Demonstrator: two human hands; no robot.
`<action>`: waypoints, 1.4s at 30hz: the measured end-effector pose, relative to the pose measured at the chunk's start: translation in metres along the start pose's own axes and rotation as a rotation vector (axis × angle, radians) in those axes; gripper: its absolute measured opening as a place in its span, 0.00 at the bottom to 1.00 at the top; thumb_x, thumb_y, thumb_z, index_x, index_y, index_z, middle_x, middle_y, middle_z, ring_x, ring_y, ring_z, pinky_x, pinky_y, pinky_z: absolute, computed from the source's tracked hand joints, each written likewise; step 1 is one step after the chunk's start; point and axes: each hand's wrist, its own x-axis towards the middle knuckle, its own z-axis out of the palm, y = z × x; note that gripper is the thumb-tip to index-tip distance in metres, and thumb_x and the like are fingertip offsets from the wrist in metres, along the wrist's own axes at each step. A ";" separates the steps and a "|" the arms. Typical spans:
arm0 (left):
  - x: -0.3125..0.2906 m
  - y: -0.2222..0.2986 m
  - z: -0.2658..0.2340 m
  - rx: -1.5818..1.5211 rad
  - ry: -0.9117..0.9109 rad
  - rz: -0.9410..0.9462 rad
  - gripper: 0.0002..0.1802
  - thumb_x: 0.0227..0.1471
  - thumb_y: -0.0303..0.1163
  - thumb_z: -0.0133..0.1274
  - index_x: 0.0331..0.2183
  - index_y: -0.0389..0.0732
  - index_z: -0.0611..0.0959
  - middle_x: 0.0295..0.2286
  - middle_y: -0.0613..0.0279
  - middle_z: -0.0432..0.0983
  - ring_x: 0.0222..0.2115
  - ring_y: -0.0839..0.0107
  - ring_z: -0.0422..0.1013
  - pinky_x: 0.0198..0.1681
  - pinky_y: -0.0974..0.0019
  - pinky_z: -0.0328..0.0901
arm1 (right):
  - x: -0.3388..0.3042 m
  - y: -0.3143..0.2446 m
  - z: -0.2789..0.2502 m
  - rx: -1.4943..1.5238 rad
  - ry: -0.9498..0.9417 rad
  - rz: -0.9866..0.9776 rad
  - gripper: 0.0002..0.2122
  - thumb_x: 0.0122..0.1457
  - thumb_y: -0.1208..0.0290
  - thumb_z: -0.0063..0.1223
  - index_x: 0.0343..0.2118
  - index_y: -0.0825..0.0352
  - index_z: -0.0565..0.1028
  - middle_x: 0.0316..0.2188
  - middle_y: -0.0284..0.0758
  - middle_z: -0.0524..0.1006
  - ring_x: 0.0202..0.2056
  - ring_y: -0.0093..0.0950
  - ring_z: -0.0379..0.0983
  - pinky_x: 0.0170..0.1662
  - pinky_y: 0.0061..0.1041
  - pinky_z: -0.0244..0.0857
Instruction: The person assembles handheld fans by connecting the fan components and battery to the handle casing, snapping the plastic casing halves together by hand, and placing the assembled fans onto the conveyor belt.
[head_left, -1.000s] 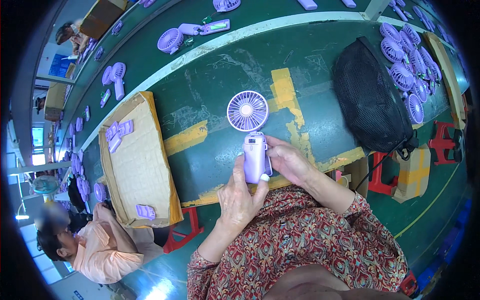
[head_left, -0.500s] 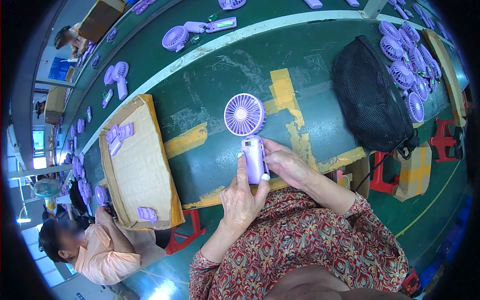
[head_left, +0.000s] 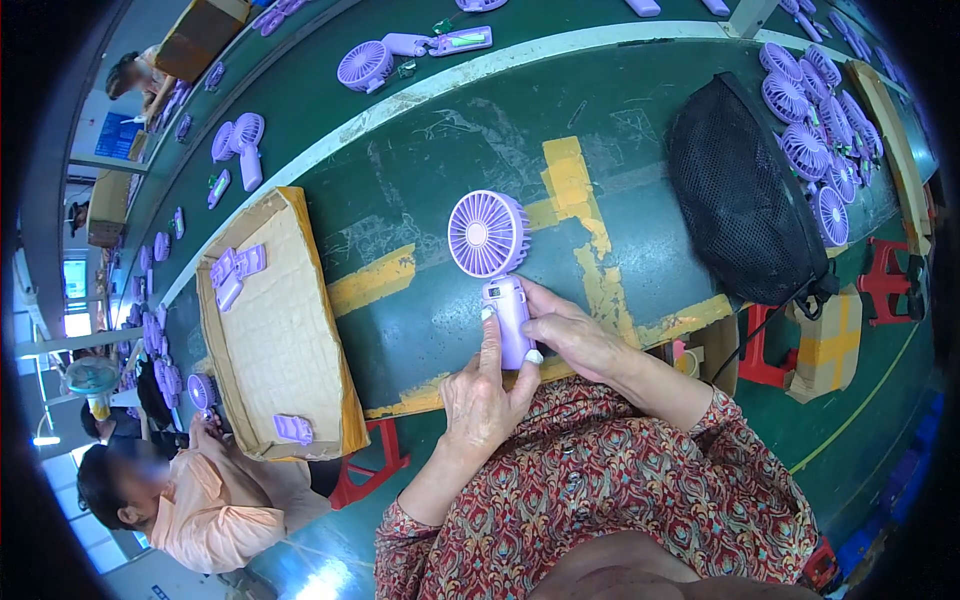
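Closest to the camera is the wearer's shirt, a busy red and tan pattern. Just past it, both hands are on one purple handheld fan, near the front edge of a green bench. The left hand has its index finger up along the handle's left side and its thumb near the bottom end, with white coverings on both tips. The right hand has the handle pinched from the other side, so the hands are pretty much together on it. The round fan head points away from the wearer, and there's a little dark display near the top of the handle. Can't tell if the fan's weight is on the bench or in the hands.

To the left sits a shallow cardboard tray with a few purple pieces in it. Over on the right, a black mesh bag lies on the bench, with a pile of purple fans beyond it. Off to the left there's a co-worker in a peach top. Past the white rail, more fans and loose parts lie on a green surface.
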 end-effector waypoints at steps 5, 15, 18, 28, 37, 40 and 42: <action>-0.001 -0.001 -0.001 0.014 -0.024 -0.004 0.33 0.37 0.32 0.57 0.46 0.24 0.70 0.13 0.54 0.71 0.11 0.63 0.69 0.17 0.61 0.65 | 0.000 0.000 0.007 -0.100 0.041 0.005 0.27 0.56 0.75 0.41 0.59 0.68 0.51 0.51 0.36 0.63 0.53 0.25 0.58 0.57 0.27 0.52; 0.000 0.007 0.001 0.090 -0.069 -0.023 0.35 0.41 0.39 0.58 0.47 0.25 0.68 0.19 0.46 0.74 0.17 0.54 0.73 0.21 0.55 0.67 | 0.009 0.011 0.001 -0.052 0.201 -0.041 0.17 0.59 0.70 0.47 0.51 0.69 0.65 0.42 0.32 0.71 0.42 0.19 0.67 0.47 0.21 0.63; 0.005 -0.005 0.001 -0.198 -0.115 -0.142 0.32 0.46 0.43 0.55 0.45 0.28 0.66 0.18 0.46 0.74 0.17 0.54 0.73 0.20 0.57 0.67 | 0.008 0.008 -0.001 0.113 0.174 -0.091 0.17 0.60 0.73 0.46 0.50 0.71 0.64 0.42 0.34 0.72 0.42 0.22 0.69 0.45 0.21 0.65; 0.008 -0.010 0.003 -0.726 -0.185 -0.170 0.21 0.47 0.38 0.52 0.36 0.29 0.70 0.25 0.48 0.74 0.24 0.55 0.73 0.29 0.55 0.67 | -0.004 -0.006 0.014 0.033 0.082 -0.208 0.25 0.56 0.69 0.52 0.54 0.70 0.58 0.44 0.39 0.70 0.47 0.31 0.68 0.51 0.32 0.62; 0.004 -0.006 0.007 -0.571 -0.040 -0.047 0.15 0.44 0.33 0.53 0.32 0.32 0.72 0.22 0.48 0.74 0.21 0.54 0.74 0.25 0.60 0.67 | -0.007 -0.007 0.022 0.131 0.121 -0.205 0.21 0.53 0.69 0.55 0.48 0.70 0.63 0.39 0.39 0.72 0.41 0.28 0.71 0.47 0.29 0.65; 0.008 -0.009 0.009 -0.556 -0.037 -0.040 0.15 0.44 0.32 0.53 0.33 0.31 0.72 0.21 0.50 0.75 0.20 0.59 0.74 0.24 0.62 0.68 | 0.000 -0.005 0.018 0.124 0.126 -0.219 0.19 0.54 0.70 0.54 0.46 0.70 0.64 0.38 0.39 0.72 0.40 0.27 0.71 0.46 0.28 0.66; 0.012 -0.010 0.009 -0.746 -0.154 -0.163 0.18 0.46 0.34 0.52 0.36 0.30 0.72 0.24 0.46 0.75 0.23 0.58 0.74 0.29 0.61 0.69 | 0.005 -0.006 0.017 0.084 0.165 -0.211 0.18 0.54 0.71 0.54 0.46 0.69 0.64 0.38 0.39 0.72 0.40 0.27 0.71 0.45 0.28 0.66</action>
